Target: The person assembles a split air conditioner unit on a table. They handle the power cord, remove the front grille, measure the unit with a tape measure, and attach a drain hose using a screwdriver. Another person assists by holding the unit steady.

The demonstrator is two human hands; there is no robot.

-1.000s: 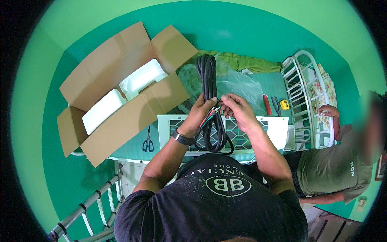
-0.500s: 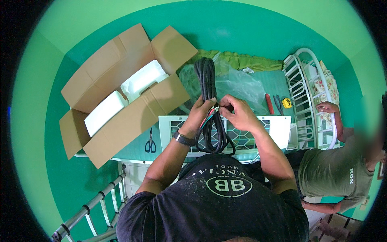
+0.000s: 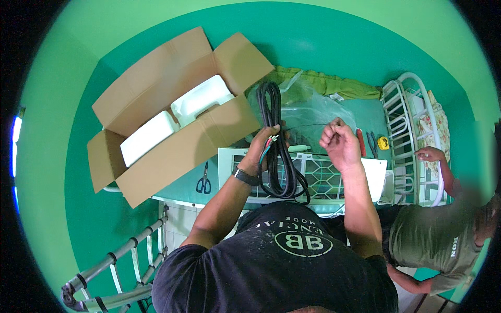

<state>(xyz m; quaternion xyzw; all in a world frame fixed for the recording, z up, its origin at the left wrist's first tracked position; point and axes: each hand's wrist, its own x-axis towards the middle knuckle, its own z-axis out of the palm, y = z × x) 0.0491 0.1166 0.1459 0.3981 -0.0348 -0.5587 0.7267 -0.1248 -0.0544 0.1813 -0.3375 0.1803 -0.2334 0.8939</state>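
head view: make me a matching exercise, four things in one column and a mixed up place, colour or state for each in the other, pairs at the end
Column one
1. coiled cable
2. scissors
3. tape measure
4. cardboard box

Column two
A. yellow, lying to the right of the right hand
B. open, with white blocks inside
C. black, held in the left hand
D. dark, lying to the left of the left hand

Right pairs: 1-C, 2-D, 3-A, 4-B
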